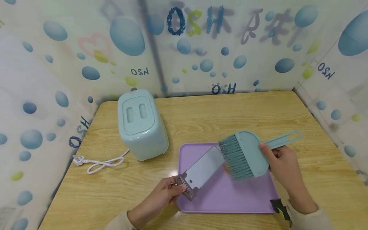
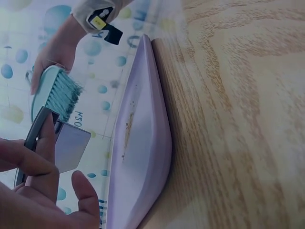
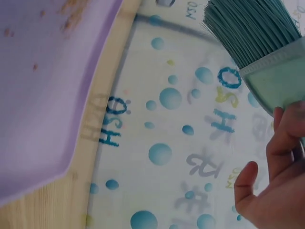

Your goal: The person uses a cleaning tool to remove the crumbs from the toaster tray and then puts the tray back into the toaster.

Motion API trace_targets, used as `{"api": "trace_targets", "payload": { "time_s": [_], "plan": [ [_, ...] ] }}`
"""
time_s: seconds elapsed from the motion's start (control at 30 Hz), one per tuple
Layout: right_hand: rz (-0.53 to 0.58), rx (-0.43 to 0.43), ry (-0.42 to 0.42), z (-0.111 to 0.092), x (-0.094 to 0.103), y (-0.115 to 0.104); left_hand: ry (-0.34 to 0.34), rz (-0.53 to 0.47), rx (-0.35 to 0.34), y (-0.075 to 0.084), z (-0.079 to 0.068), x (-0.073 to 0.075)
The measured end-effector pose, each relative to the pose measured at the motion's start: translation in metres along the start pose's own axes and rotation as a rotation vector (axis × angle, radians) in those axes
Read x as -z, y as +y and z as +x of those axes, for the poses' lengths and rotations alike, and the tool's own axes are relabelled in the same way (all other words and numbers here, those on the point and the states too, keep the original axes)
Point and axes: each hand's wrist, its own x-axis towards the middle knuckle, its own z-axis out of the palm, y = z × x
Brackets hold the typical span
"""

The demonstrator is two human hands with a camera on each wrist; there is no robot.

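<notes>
In the head view my left hand (image 1: 164, 193) pinches the slotted grey end of a flat metal crumb tray (image 1: 202, 169), tilted over a purple tray (image 1: 230, 204). My right hand (image 1: 283, 166) grips a teal hand brush (image 1: 253, 153) where its head meets the handle. The dark bristles (image 1: 235, 156) point left, beside the far end of the crumb tray. Brown crumbs (image 2: 128, 126) lie on the purple tray in the left wrist view; in the head view the held things mostly hide them.
A pale blue toaster (image 1: 141, 127) with a lid on top stands at the back left of the wooden table (image 1: 215, 118). Its white cord and plug (image 1: 103, 164) lie to its left. Patterned sheets (image 1: 184, 64) enclose the table behind and at both sides.
</notes>
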Motion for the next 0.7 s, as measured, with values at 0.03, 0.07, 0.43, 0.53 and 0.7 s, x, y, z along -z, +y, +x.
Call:
{"api": "trace_targets", "payload": {
  "time_s": [0.03,0.07,0.43,0.53,0.7],
  "plan": [
    [0.017,0.002,-0.020,-0.001,-0.002,-0.002,-0.004,-0.004,0.000,0.000,0.000,0.000],
    [0.030,0.005,-0.043,-0.003,-0.004,-0.005,-0.008,-0.010,0.001,0.000,0.000,-0.001],
    [0.249,0.147,-0.282,-0.014,-0.027,-0.029,-0.033,-0.008,-0.014,0.004,0.005,-0.002],
    [0.302,0.155,-0.347,-0.015,-0.036,-0.030,-0.041,-0.004,-0.020,0.003,0.004,-0.002],
    [0.266,0.082,-0.403,-0.017,-0.046,-0.031,-0.038,-0.014,-0.001,0.004,0.002,-0.003]
  ]
}}
